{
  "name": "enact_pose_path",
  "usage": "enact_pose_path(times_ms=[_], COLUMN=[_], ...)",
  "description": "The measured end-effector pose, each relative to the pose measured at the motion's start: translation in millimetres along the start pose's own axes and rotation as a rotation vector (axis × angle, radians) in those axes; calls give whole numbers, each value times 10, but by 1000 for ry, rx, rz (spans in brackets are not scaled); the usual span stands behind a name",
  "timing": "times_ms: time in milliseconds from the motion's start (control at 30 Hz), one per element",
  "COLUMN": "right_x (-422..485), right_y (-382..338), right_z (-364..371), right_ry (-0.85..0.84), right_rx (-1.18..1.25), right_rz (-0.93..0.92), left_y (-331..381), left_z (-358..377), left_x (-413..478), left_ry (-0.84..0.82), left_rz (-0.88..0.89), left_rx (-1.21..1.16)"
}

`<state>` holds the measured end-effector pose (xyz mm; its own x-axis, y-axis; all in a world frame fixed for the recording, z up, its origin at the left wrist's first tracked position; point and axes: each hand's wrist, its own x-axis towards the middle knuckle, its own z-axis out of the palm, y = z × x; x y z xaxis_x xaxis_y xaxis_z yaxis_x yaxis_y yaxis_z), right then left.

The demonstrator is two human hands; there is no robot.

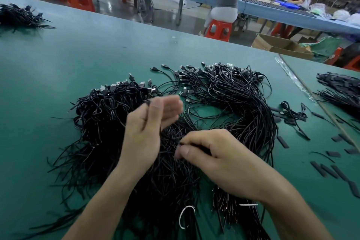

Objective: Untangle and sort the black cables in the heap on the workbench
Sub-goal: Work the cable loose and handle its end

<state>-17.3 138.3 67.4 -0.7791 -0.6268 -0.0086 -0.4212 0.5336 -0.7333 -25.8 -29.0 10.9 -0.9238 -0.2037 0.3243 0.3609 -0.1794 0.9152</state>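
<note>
A big heap of thin black cables (224,99) with USB plugs at their far ends sprawls over the green workbench (78,54). My left hand (148,130) is raised over the heap's middle, blurred, its thumb and forefinger pinching a small black cable end while the other fingers stretch out. My right hand (212,156) lies low on the heap to the right, fingers curled, pinching a black cable between thumb and forefinger. A white tie loop (186,217) sits among the strands near the front edge.
Short black sleeve pieces (331,169) lie scattered at the right. Another black bundle (342,91) lies at the far right past a taped seam, and a third pile (19,16) at the far left. Beyond the bench are red stools, a cardboard box and seated people.
</note>
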Motion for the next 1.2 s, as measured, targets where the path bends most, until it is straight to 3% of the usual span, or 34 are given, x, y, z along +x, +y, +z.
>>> enact_pose_path(times_ms=[67, 233, 367, 433, 500, 600, 667, 767, 867, 1067, 1200], right_x=[16, 85, 137, 132, 104, 58, 37, 13, 9, 22, 74], right_y=[-15, 12, 54, 68, 52, 32, 11, -46, -59, 7, 61], right_z=[-48, -138, -62, 32, 124, 224, 244, 202, 77, -114, -148], right_ry=[110, 348, 394, 325, 217, 77, -6, -52, 52, 251, 227], right_rx=[-6, 134, 226, 201, 143, -35, -154, -245, -250, -27, 202], right_rz=[-47, -103, -33, 38, 52, 58, 61, -6, -42, -108, -98], left_y=[6, 155, 267, 307, 329, 238, 121, -10, -48, 94, 174], left_z=[32, 72, 4, -50, -59, -20, 2, -1, 5, 35, -68], left_x=[-59, -142, -112, -74, -50, -24, -2, -4, -52, -112, -97], left_ry=[-166, -426, -483, -523, -454, -161, -90, -76, -231, -466, -605], left_rz=[-54, -396, -470, -457, -389, -260, -134, -34, -76, -327, -464], left_rx=[171, 114, -430, -739, -869, -669, -453, 14, 252, 285, 29])
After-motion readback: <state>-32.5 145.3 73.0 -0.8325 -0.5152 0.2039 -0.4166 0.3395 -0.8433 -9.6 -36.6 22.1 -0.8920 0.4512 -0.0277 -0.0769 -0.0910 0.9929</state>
